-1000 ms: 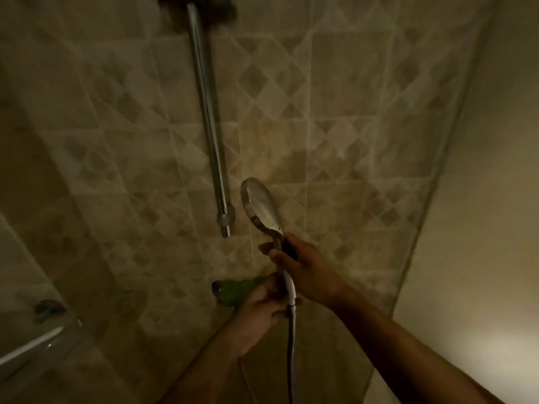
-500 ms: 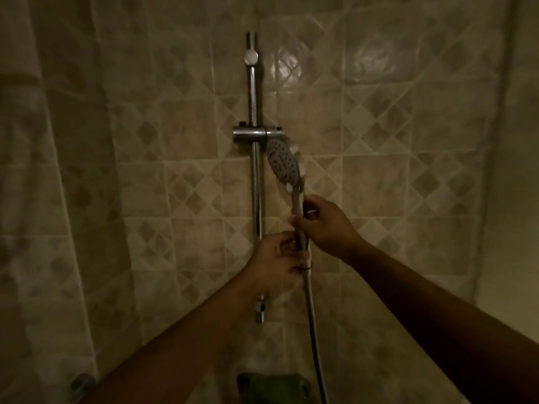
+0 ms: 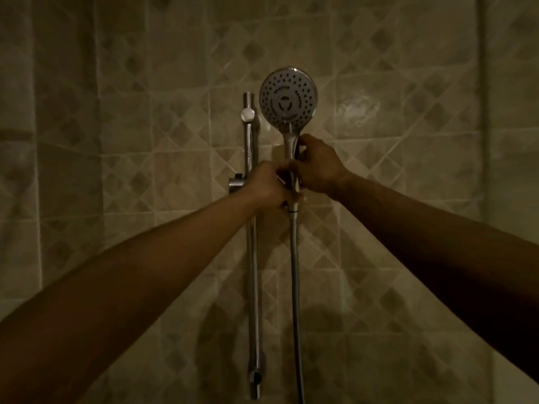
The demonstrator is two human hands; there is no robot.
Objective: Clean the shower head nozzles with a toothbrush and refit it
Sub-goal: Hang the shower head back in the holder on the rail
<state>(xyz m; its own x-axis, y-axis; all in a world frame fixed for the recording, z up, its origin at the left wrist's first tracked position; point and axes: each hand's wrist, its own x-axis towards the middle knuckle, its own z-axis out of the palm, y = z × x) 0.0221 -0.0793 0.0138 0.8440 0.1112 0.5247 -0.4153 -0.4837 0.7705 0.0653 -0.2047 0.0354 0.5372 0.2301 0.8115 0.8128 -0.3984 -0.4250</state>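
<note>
The round chrome shower head (image 3: 288,99) stands upright with its nozzle face turned toward me, just right of the vertical slide rail (image 3: 252,258). My right hand (image 3: 319,166) grips the handle below the head. My left hand (image 3: 269,185) holds the lower end of the handle, next to the sliding bracket (image 3: 236,183) on the rail. The metal hose (image 3: 296,301) hangs straight down from the handle. Whether the handle sits in the bracket is hidden by my hands. No toothbrush is in view.
A tiled wall (image 3: 393,228) with diamond patterns fills the view behind the rail. A plain wall edge (image 3: 510,141) runs down the right side. The rail's lower mount (image 3: 255,377) is near the bottom.
Both hands have lifted the shower head higher along the rail, and it has turned so the nozzle face points at me. The view has tilted up; the green object below is out of sight.
</note>
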